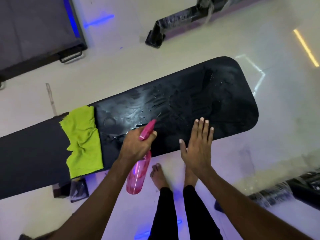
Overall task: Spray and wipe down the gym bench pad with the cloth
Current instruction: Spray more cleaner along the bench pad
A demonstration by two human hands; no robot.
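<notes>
Seen from above: black gym bench pad (pixel 199 94) stretched aslant over pale tiled floor (pixel 121 70), its surface streaked with wet droplets and smears. Lime-green cloth (pixel 83 141) draped flat across the pad toward its left end, untouched by either hand. Left hand (pixel 138 144) wrapped round the neck of a pink spray bottle (pixel 138 174), nozzle aimed over the pad. Right hand (pixel 197 146) released, fingers straight and spread, palm down above the pad's near edge; contact impossible to tell. Bare feet (pixel 159 175) below, beside the bench.
</notes>
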